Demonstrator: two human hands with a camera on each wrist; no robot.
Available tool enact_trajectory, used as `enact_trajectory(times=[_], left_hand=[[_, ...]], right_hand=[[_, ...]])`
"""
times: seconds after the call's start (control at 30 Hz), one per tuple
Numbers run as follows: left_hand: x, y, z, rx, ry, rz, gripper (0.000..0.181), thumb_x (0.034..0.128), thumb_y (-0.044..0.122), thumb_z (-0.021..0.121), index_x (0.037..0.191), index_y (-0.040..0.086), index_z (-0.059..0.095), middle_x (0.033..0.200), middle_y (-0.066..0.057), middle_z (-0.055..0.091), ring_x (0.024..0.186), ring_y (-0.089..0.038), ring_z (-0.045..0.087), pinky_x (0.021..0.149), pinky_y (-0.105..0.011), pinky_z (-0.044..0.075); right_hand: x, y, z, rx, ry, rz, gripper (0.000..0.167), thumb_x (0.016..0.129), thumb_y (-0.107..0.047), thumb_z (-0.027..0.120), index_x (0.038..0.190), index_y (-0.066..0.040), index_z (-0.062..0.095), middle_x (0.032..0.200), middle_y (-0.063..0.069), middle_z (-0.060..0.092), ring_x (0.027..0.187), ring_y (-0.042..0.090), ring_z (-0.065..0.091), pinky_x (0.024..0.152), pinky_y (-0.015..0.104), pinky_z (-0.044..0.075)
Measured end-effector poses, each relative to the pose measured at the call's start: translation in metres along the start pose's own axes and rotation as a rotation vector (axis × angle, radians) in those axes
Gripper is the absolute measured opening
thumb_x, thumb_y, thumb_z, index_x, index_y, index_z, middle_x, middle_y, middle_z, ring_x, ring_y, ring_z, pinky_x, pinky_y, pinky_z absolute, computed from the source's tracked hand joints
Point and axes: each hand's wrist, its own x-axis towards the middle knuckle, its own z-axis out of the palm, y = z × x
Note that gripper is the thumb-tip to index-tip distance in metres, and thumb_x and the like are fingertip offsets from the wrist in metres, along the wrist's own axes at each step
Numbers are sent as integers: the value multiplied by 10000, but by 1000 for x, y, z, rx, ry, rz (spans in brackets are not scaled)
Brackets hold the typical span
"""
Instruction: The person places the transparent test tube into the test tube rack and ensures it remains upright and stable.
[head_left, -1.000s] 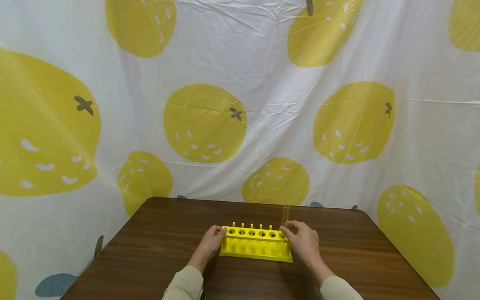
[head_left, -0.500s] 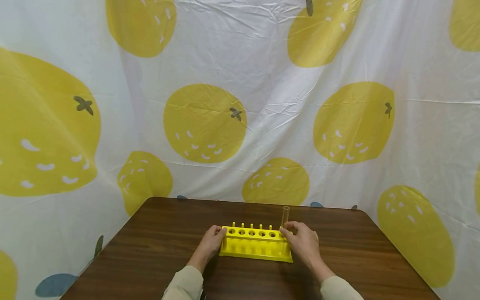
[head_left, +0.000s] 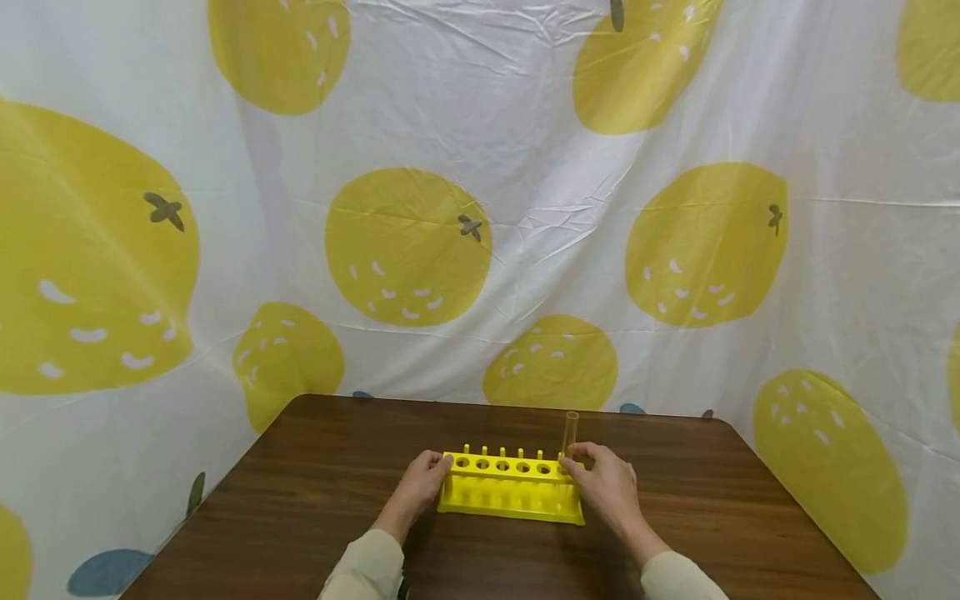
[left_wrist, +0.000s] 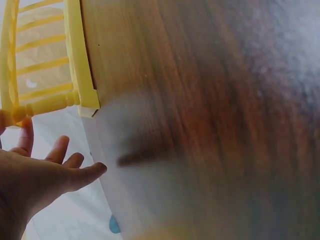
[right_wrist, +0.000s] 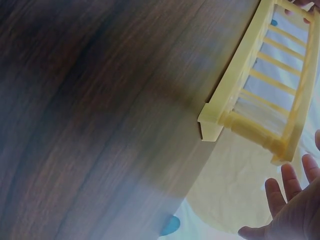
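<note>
A yellow test tube rack (head_left: 510, 497) stands on the table, with a row of holes in its top and pegs along its back. My left hand (head_left: 422, 485) holds the left end of its top bar, thumb on top; in the left wrist view the other fingers (left_wrist: 82, 172) spread free below. A clear test tube (head_left: 571, 429) stands nearly upright in the rightmost hole. The thumb and forefinger of my right hand (head_left: 606, 483) pinch it just above the rack's top. Three fingertips (right_wrist: 274, 187) show near the rack's end in the right wrist view; the pinch itself is hidden there.
The dark wood-grain table (head_left: 315, 492) reaches out on both sides of the rack. A white cloth (head_left: 555, 275) printed with big yellow fruit hangs behind the table and at its sides.
The test tube has sunk slightly and shifted a little left in its hole, with the right hand moving barely. The left hand and the rack keep their place.
</note>
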Motion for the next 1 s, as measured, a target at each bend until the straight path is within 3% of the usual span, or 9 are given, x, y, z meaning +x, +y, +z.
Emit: enact_trajectory(times=[0.4, 0.67, 1.0], left_hand=[[2, 9, -3, 69, 6, -39, 292, 1032, 232, 512, 1107, -41, 580, 1054, -138, 587, 935, -255, 533, 833, -417, 465], [3, 12, -10, 173, -19, 19, 287, 987, 222, 541, 1059, -45, 619, 1004, -129, 615, 875, -254, 549, 776, -427, 472], [7, 9, -24, 214, -9, -9, 386, 1032, 358, 519, 1120, -6, 611, 1043, -112, 605, 903, -260, 553, 779, -445, 470]], right_hand=[[0, 4, -7, 2, -7, -18, 327, 931, -317, 700, 1150, -75, 722, 1163, 124, 699, 1119, 359, 615, 1032, 607, 262], [-2, 8, -13, -4, -18, -10, 382, 936, -347, 689, 1188, -60, 699, 1190, 142, 681, 1132, 366, 604, 1025, 602, 300], [-1, 13, -21, -4, -7, 7, 365, 963, -326, 647, 1212, -62, 691, 1229, 156, 664, 1162, 385, 585, 1015, 596, 324]])
